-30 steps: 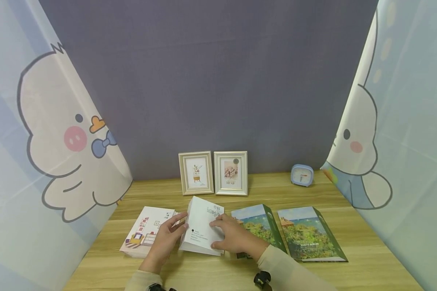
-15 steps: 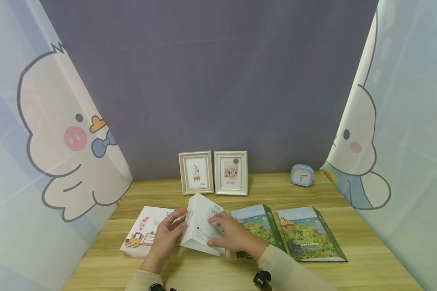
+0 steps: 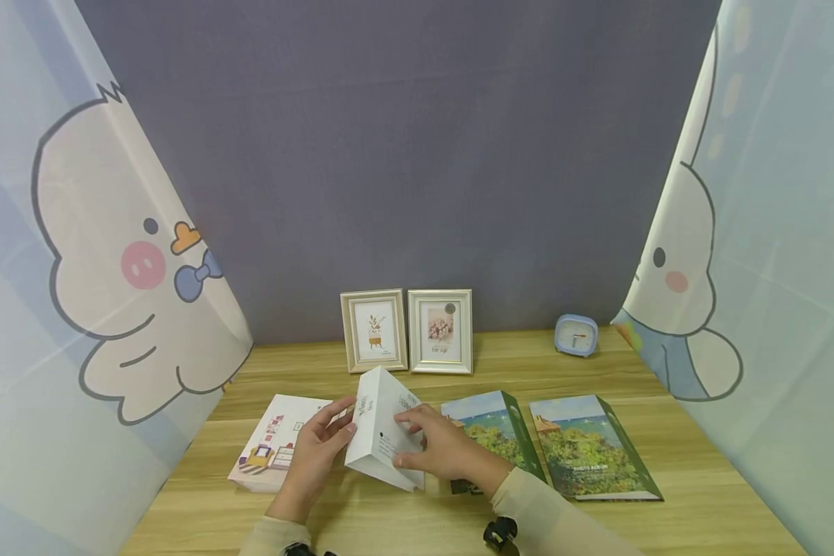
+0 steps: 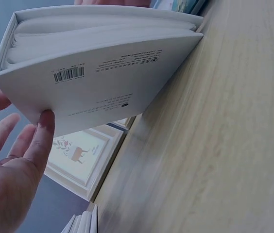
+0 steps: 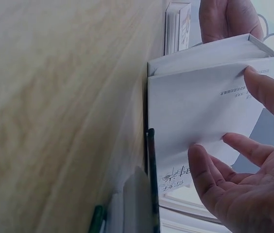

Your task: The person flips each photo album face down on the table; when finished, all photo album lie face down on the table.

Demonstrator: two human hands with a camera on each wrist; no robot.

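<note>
At the far left, a room-print album [image 3: 271, 448] is laid flat on the table [image 3: 375, 525], its right side partly covered by the left hand [image 3: 313, 452]. The fingers of that hand are spread and fairly straight; the spine side and back cover of the white album [image 3: 384, 421] are touched by them, and nothing is seen to be clenched. The white album is stood tilted between the two hands, spine turned up and to the left, its lower edge apparently supported by the table. Stiff, smooth board covers are suggested, with a thick block of pages between, so moderate weight and some slipperiness are to be expected, and little fragility beyond the corners. It is best held across the spine with both covers squeezed together; if only one cover were gripped, the block would probably be let sag or fan open. The front cover is met by the spread thumb and fingertips of the right hand [image 3: 452, 448], its palm clear of the board. Beyond, a first green album [image 3: 489, 432] is partly hidden by that arm, and a second green album [image 3: 591, 448] is laid farther right.
</note>
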